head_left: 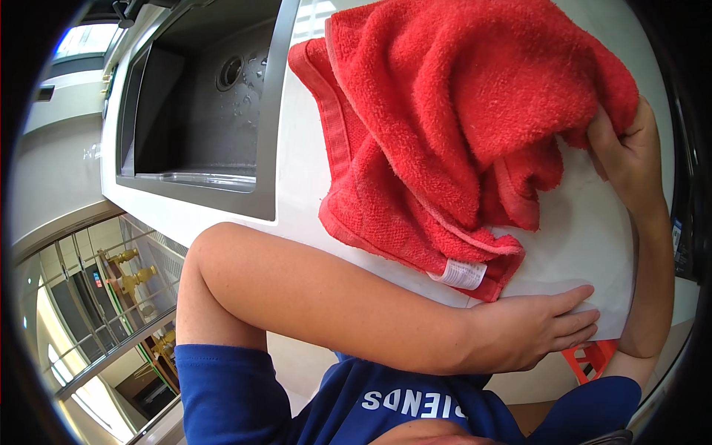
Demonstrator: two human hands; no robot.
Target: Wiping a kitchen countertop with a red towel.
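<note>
A crumpled red terry towel [445,111] lies in folds over the white countertop [584,239]. At the right, my right hand [628,147] grips the towel's edge, its thumb on the near side and its fingers partly hidden by the cloth. My left forearm crosses in front of me from the left. My left hand [539,331] rests palm down at the counter's near edge, fingers extended and slightly apart, its thumb hidden. Close to this wrist is a towel corner with a white fabric tag [464,274].
A dark sink [206,117] with a drain and water drops is set into the counter at left. A black object [684,233] stands along the right edge. An orange plastic item [592,359] shows below the counter. Lower left is a glass-fronted wire rack [111,300].
</note>
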